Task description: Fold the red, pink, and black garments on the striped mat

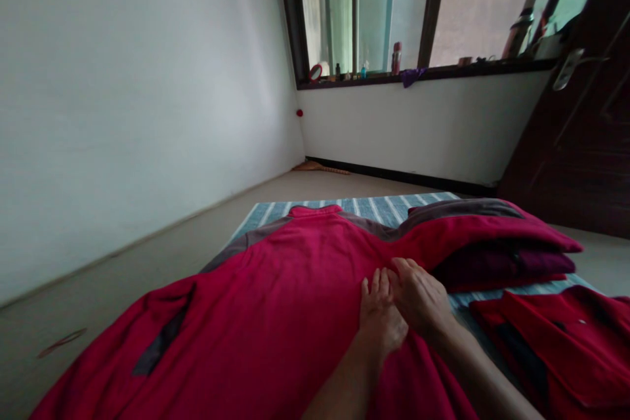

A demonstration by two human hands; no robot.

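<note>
A pinkish-red jacket (295, 275) with grey shoulder panels lies spread out, its collar at the far end. On its right part rests my left hand (381, 312), palm down with the fingers stretched out on the fabric. Touching it from the right, my right hand (418, 292) is on the jacket near the base of the right sleeve, its fingers bent; whether they pinch cloth is hidden. The right sleeve (472, 226) lies over a dark purple folded garment (512, 266). The left sleeve has a grey patch.
Red folded clothing (581, 341) lies at the right. A blue-and-white striped cloth (388, 209) is underneath. Behind stand a white wall (147, 79), a windowsill (359, 81) with bottles, and a dark door (585, 144). A thin loop lies on the floor at left.
</note>
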